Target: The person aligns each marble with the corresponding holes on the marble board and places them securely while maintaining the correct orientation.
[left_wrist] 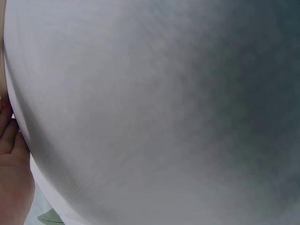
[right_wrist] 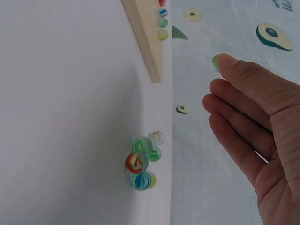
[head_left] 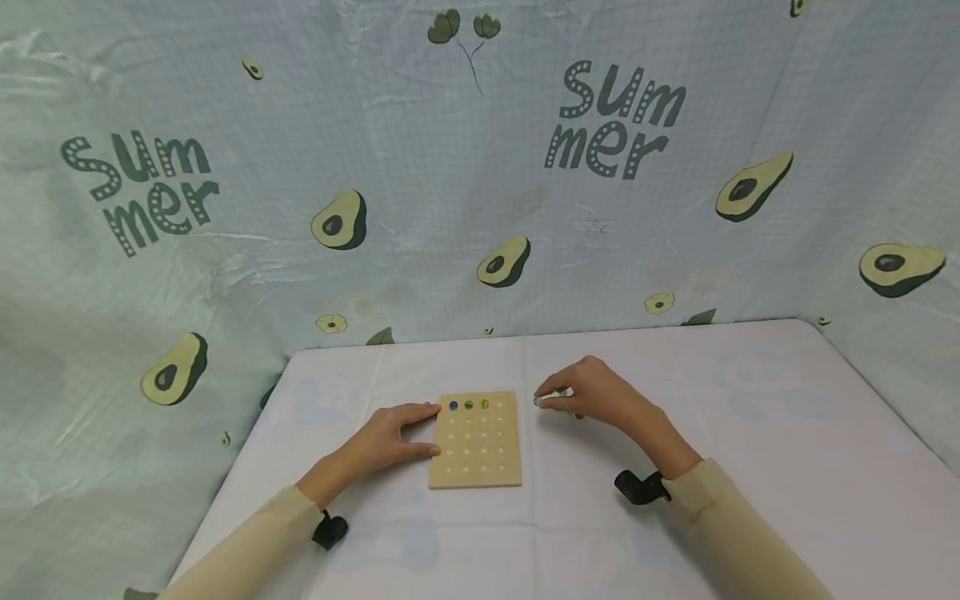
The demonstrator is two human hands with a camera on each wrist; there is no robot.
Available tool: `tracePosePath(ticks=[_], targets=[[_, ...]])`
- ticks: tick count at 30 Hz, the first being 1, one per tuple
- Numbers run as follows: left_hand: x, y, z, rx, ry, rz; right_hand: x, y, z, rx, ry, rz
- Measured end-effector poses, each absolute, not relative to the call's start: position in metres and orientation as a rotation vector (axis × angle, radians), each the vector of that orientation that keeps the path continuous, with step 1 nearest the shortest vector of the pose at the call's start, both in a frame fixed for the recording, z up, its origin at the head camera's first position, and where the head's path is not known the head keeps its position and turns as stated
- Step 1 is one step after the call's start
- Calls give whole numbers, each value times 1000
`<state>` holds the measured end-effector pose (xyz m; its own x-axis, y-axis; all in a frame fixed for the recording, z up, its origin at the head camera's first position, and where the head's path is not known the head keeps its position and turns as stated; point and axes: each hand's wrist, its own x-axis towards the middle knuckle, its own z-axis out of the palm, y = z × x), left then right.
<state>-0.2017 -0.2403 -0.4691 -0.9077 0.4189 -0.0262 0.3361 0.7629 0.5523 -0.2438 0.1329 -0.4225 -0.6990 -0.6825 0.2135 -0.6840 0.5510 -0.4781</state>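
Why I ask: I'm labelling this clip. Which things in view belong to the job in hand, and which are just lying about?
Job in hand:
wooden board, left grip at its edge
three marbles in a row on it
green marble pinched in the right grip
loose marble cluster

Just around:
avocado-print sheet
white tabletop
black wrist cameras

My head camera looks forward and down from farthest off, the board (head_left: 476, 443) at six o'clock. My right-wrist camera (head_left: 640, 487), nearer and turned sideways, shares that board at twelve; my left-wrist camera (head_left: 330, 530) faces a close, blurred pale surface (left_wrist: 93, 93).
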Motion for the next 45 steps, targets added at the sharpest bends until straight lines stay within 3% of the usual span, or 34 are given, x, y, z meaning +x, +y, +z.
tracePosePath(ticks=[45], targets=[[-203,-240,-471,610,2805,860,-258,81,-439,1104,-2669,996]])
